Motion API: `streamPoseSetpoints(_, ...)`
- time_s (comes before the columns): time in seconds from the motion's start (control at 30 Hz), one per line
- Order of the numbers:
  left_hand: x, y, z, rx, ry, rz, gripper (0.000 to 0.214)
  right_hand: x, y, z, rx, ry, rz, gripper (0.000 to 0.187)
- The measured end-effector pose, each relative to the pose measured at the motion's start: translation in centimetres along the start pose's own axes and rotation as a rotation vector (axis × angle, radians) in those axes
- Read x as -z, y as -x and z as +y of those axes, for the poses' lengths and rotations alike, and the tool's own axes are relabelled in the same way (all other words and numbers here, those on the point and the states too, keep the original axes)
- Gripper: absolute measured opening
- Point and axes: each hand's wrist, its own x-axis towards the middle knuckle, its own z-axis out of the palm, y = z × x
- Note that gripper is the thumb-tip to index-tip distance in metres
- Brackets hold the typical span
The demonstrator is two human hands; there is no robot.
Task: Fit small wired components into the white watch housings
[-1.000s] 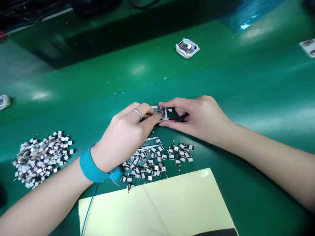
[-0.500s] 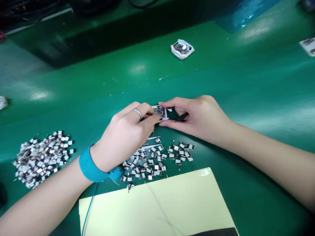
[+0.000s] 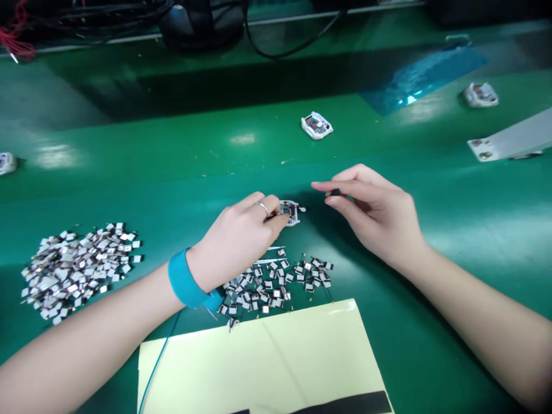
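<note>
My left hand grips a small white circuit module with fingertips and thumb, covering part of it. My right hand is apart from the module, to its right. Between its thumb and forefinger, it pinches a small black item, mostly hidden by the fingers. Below the module lies a loose scatter of small silver-and-white components with thin wires, and a pair of metal tweezers lies partly beneath them. A teal wrist strap circles my left wrist.
A larger heap of the same components lies at left on the green bench. A cream sheet lies at the near edge. Similar white modules sit farther away. Blue film, a white strip and cables lie beyond.
My right hand has let go of the module and moved right, keeping the small black item. The view has tilted up, showing more of the far bench.
</note>
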Motion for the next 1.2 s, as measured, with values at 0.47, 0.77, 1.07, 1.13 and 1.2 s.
streamPoseSetpoints(0.47, -0.7, 0.1, -0.1, 0.031, 0.052, 0.027, 0.017, -2.0, 0.5, -2.0, 0.055, -0.021, 0.125, 0.011)
streamPoseSetpoints(0.77, -0.6, 0.3, 0.1, 0.035, 0.039, 0.013, 0.017, -2.3, 0.5, -2.9, 0.207, 0.160, 0.110, 0.014)
streamPoseSetpoints(1.07, -0.6, 0.2, 0.1, 0.049, 0.061, -0.012, 0.015, -3.0, 0.3, -2.3, 0.145, 0.091, 0.115, 0.009)
streamPoseSetpoints(1.13, -0.6, 0.3, 0.0, 0.059, 0.067, -0.022, 0.016, -3.2, 0.4, -2.2, 0.145, 0.080, 0.102, 0.009)
streamPoseSetpoints(1.2, -0.6, 0.3, -0.1, 0.073, 0.081, -0.033, 0.018, -3.4, 0.5, -2.0, 0.122, 0.056, 0.092, 0.008)
